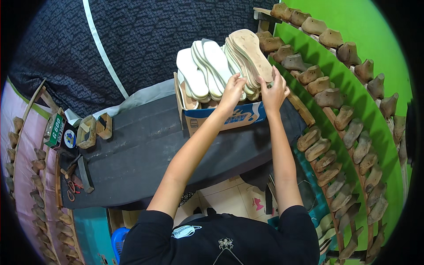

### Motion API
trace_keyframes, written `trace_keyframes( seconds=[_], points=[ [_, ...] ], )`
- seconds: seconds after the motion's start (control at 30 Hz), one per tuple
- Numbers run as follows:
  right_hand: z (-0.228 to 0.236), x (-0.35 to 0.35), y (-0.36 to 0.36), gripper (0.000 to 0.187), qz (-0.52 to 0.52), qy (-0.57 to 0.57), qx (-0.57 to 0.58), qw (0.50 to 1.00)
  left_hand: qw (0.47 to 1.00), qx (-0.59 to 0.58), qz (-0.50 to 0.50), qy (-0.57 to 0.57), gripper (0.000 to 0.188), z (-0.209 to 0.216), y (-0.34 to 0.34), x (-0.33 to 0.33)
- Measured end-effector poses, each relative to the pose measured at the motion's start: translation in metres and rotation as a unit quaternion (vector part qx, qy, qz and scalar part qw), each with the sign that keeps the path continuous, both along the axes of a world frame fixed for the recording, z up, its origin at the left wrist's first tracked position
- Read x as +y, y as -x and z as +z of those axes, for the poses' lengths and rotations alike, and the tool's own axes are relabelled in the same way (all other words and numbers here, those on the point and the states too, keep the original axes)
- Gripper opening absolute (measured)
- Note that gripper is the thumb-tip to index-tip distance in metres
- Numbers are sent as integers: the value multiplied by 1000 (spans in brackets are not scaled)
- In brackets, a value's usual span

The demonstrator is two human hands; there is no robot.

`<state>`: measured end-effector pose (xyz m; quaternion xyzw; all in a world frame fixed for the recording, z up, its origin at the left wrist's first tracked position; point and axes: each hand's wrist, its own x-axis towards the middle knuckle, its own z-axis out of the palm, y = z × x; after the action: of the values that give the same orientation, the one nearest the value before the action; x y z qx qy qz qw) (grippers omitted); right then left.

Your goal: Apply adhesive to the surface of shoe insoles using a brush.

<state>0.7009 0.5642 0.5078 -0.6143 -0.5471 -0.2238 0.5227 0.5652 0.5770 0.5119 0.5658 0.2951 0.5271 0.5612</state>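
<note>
A cardboard box [207, 121] with blue printing stands on the dark table, packed with upright, foot-shaped insoles. White insoles [192, 73] fill its left and middle. On the right, tan insoles [251, 48] lean in a stack and rise higher than the others. My right hand [274, 90] pinches the lower right edge of the tan stack, thumb in front. My left hand [232, 90] is closed at the front of the insoles, between the white and tan ones; its fingers are curled, and what they grip is partly hidden.
Wooden shoe lasts [329, 98] line racks along the right wall, close to the box; more lasts [37, 185] hang at the left. On the table's [137, 154] left end are a dark green box [57, 132], small bins [87, 131], scissors [71, 190] and a metal bar [85, 174].
</note>
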Motion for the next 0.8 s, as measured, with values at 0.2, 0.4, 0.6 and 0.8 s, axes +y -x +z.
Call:
trace_keyframes(
  seconds=[0.2, 0.4, 0.6, 0.8],
  points=[
    [-20, -21, 12, 55, 35, -81, -9, 996, 980, -175, -63, 76, 56, 14, 23, -5],
    [-52, -52, 55, 58, 173, -90, 7, 981, 943, -328, -56, 17, 57, 21, 93, -34],
    [-73, -69, 136, 56, 319, -46, 18, 946, 920, -392, 3, -10, 55, 5, 194, -74],
    [-105, -77, 220, 55, 463, 39, -21, 885, 900, -412, 138, -15, 55, -39, 299, -124]
  ],
)
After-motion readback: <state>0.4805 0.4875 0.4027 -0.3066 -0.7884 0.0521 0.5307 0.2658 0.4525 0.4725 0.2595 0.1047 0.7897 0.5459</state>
